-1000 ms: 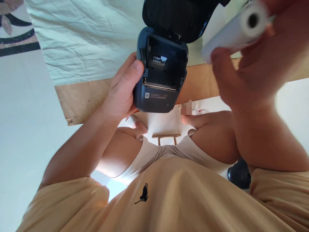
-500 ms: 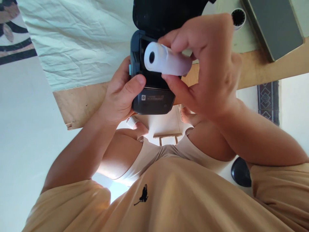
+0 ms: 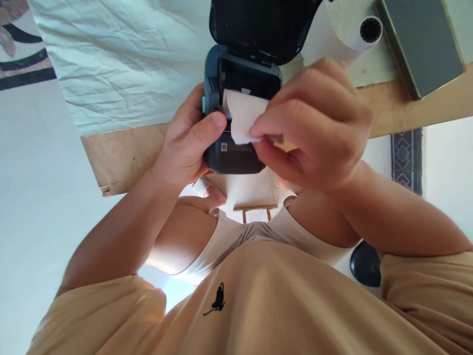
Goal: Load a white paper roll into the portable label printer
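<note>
Right grip (image 3: 320, 129) on paper (image 3: 245, 114), possible tablet (image 3: 424, 45) beyond

Left hand (image 3: 187, 141) in a thumb-over grip, right hand (image 3: 318, 127) in a fingertip pinch.

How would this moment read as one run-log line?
left hand: gripping dark printer | right hand: pinching white paper at printer bay | printer lid: open

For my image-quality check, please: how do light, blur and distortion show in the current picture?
Head view: glare burns out a patch beside the left sleeve; the open printer is dark inside, its small print unreadable; head view again: the right hand looks slightly soft, the picture's edges seem stretched.
</note>
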A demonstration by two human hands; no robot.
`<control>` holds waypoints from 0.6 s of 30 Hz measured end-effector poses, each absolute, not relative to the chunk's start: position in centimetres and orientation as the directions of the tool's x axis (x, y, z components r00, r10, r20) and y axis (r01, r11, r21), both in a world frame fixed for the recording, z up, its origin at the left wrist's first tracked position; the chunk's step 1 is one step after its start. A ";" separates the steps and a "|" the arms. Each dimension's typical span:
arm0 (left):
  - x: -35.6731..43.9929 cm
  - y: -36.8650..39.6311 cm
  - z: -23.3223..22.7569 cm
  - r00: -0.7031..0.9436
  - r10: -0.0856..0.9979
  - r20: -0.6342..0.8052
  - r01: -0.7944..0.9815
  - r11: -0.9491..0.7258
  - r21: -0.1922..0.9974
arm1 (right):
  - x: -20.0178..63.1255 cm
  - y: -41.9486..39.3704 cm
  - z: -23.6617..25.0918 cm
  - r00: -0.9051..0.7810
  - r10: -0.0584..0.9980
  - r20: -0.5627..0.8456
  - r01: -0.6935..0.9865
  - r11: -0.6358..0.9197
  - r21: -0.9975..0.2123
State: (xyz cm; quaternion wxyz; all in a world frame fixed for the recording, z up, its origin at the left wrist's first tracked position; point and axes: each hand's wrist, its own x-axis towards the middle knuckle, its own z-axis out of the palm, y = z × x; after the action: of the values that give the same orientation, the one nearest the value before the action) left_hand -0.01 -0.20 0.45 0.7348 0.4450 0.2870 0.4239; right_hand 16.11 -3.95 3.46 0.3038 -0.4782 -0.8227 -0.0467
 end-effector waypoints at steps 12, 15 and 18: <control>-0.4 0.8 0.0 0.573 0.816 0.081 -0.352 0.155 0.923 | 16.9 -3.7 3.7 -0.277 0.802 0.530 0.780 0.510 -0.363; -0.2 0.8 -0.1 0.565 0.822 0.077 -0.372 0.171 0.912 | 17.1 -3.6 4.1 -0.141 0.824 0.549 0.800 0.421 -0.426; -0.2 0.8 -0.4 0.557 0.825 0.097 -0.389 0.156 0.908 | 17.2 -3.5 3.9 -0.113 0.840 0.531 0.755 0.420 -0.503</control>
State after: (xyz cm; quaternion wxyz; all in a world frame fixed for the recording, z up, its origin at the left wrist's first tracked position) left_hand -0.16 0.80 -0.37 0.7283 0.4982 0.2184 0.4168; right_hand 17.21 -3.51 3.88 0.3951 -0.5359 -0.7442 0.0534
